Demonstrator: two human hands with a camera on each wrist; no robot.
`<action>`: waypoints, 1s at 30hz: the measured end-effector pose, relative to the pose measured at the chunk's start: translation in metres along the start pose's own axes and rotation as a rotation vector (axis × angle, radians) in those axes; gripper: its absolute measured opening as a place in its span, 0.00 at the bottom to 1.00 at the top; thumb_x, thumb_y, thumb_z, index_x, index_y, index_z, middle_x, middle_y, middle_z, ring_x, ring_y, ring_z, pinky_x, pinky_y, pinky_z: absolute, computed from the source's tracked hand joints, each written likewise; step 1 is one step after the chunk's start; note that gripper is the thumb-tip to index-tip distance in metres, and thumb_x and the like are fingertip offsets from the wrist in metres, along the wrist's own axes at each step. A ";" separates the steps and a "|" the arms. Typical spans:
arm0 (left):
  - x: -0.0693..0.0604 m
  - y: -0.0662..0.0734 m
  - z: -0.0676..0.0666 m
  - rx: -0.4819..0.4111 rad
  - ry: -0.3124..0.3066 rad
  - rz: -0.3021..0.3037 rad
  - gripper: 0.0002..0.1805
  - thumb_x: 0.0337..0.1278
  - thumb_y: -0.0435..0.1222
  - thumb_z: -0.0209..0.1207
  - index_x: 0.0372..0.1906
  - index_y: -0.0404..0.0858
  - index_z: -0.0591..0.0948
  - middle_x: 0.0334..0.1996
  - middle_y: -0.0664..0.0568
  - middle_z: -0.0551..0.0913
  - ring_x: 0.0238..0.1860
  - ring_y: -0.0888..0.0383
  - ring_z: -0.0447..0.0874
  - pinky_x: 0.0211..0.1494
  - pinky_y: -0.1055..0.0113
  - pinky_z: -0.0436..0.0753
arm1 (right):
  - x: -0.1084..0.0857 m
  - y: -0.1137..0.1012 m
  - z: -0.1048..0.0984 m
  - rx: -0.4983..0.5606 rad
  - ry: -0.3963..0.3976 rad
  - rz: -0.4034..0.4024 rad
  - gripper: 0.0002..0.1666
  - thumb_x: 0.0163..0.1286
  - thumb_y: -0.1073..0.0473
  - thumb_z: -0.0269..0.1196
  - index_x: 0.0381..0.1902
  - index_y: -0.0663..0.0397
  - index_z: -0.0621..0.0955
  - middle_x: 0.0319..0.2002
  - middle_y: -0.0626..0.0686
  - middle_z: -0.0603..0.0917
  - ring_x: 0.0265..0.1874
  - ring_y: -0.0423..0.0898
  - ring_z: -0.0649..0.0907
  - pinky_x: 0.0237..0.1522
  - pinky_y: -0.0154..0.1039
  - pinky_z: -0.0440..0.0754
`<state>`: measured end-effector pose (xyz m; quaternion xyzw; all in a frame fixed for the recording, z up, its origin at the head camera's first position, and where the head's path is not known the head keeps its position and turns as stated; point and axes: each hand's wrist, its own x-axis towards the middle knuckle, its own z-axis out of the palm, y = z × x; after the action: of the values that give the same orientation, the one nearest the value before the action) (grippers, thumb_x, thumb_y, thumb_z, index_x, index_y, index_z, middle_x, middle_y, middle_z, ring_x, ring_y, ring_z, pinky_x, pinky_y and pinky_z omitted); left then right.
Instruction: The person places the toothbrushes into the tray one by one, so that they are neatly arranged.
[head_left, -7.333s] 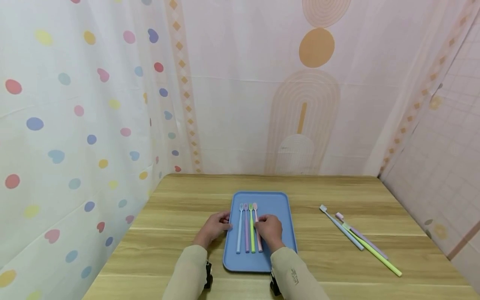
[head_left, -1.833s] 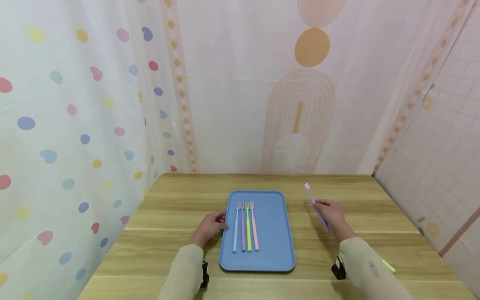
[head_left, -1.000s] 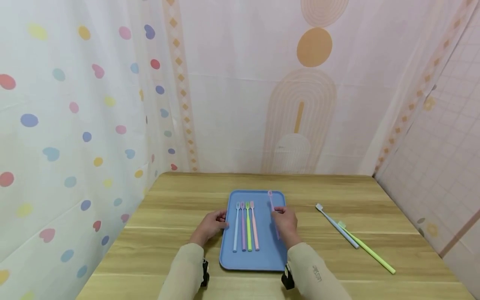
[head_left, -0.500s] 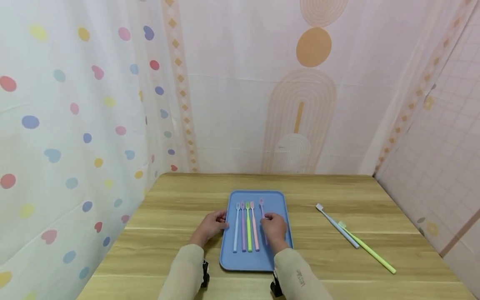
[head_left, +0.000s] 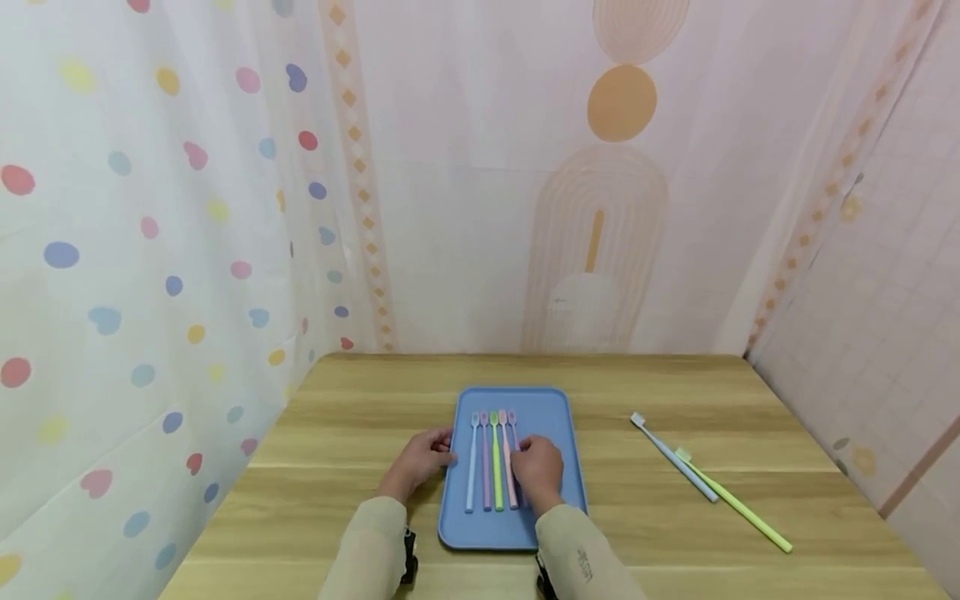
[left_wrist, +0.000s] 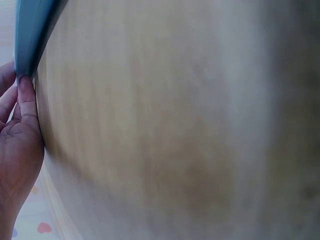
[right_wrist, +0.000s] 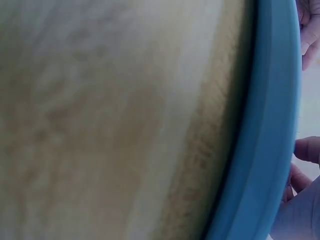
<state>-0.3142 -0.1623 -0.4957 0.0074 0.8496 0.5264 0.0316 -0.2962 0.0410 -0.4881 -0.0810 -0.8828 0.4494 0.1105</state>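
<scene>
Toothbrushes (head_left: 497,471) lie on the tray (head_left: 543,412) (two more (head_left: 735,502) outside, right).

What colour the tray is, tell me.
The tray is plain blue, seen best in the head view.

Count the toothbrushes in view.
7: on the tray, left to right, blue, purple, green, pink, partly hidden second purple; on the table, second blue, second green.

Bright even head view, blurred wrist views
</scene>
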 end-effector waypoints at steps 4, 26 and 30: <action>-0.001 -0.001 0.001 -0.005 0.001 0.027 0.28 0.57 0.22 0.62 0.65 0.24 0.73 0.44 0.45 0.78 0.45 0.52 0.74 0.50 0.61 0.75 | -0.001 0.001 -0.002 0.000 -0.005 0.010 0.09 0.59 0.65 0.67 0.37 0.65 0.86 0.32 0.56 0.85 0.33 0.51 0.83 0.38 0.49 0.82; 0.001 0.002 0.000 0.014 0.001 -0.002 0.29 0.59 0.23 0.62 0.67 0.27 0.72 0.46 0.45 0.77 0.47 0.51 0.73 0.52 0.60 0.74 | 0.037 0.008 -0.082 0.217 -0.256 -0.114 0.18 0.71 0.59 0.61 0.54 0.62 0.83 0.39 0.53 0.84 0.33 0.46 0.80 0.32 0.38 0.79; 0.000 0.001 0.001 0.022 0.000 -0.010 0.29 0.58 0.24 0.62 0.67 0.27 0.72 0.46 0.45 0.78 0.46 0.51 0.74 0.51 0.61 0.74 | 0.046 0.024 -0.111 0.290 -0.252 -0.087 0.18 0.71 0.60 0.61 0.54 0.64 0.82 0.41 0.58 0.84 0.35 0.51 0.81 0.33 0.41 0.79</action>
<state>-0.3145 -0.1612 -0.4950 0.0035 0.8555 0.5166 0.0341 -0.3099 0.1517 -0.4382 0.0312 -0.8183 0.5731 0.0288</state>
